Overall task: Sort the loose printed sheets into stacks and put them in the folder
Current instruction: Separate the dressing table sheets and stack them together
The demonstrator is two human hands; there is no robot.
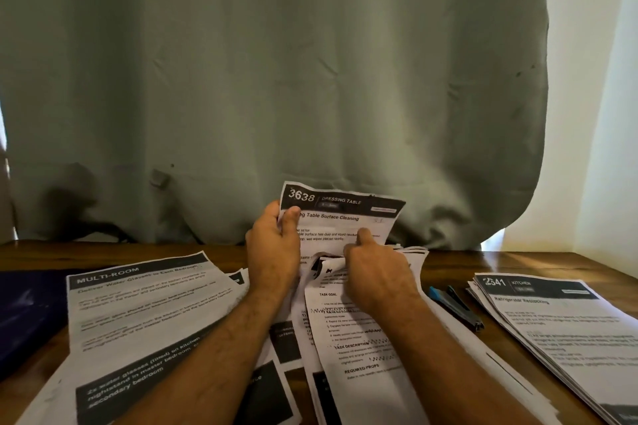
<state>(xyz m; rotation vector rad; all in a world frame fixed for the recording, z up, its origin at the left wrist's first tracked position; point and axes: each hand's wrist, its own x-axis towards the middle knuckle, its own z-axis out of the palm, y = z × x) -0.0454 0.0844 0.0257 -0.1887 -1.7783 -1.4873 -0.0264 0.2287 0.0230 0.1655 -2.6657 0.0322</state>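
My left hand [272, 248] grips the left edge of a crumpled printed sheet headed "3638 Dressing Table" [345, 214], lifted upright above the table's middle. My right hand [376, 269] pinches the same sheet lower down, thumb on its front. Beneath my hands lies a loose pile of printed sheets [362, 338]. A "Multi-Room" stack [138, 314] lies to the left and a "Kitchen" stack [559, 328] to the right. A dark blue folder [27, 314] sits at the far left edge.
A blue and dark stapler [455, 307] lies between the middle pile and the right stack. The wooden table [518, 262] runs up to a grey-green curtain [276, 79] hanging just behind the papers.
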